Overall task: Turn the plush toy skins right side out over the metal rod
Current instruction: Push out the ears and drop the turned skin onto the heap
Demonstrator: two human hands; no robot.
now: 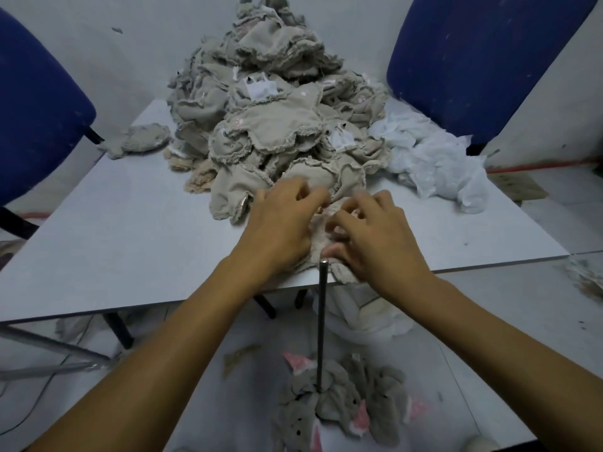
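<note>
Here, both grips, left and right, curled pinching one beige plush skin beside metal rod at table edge.

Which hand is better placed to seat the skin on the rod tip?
Right hand, probably: its thumb pinches the plush skin just above the metal rod tip; the left hand grips farther away.

**Pale room, grey table, two blue chairs**

A light grey table on dark legs stands on a pale floor. Blue upholstered chairs flank its far corners, one left, one right. A pale wall closes the far side. A red strip runs along the floor at far right.
</note>
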